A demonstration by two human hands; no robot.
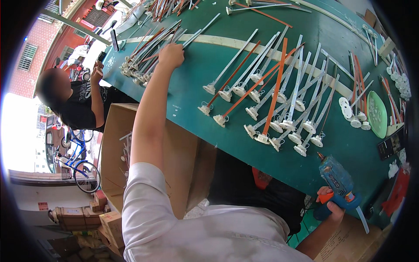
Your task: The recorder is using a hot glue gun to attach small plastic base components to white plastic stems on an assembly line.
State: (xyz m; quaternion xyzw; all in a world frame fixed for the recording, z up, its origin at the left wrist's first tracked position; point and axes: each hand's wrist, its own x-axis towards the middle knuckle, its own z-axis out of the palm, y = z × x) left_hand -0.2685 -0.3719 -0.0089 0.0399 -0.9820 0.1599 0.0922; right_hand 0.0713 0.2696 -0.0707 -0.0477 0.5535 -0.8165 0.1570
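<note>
Head view: right grip (335,213) holds lettered glue gun (337,177).

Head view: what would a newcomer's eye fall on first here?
Probably the blue glue gun with its orange trigger, lower right, in the grip of the right hand. Next come the grey and orange-brown strips with round white bases, fanned across the middle of the green table. At upper left, the left hand is at a dense pile of similar pieces.
</note>
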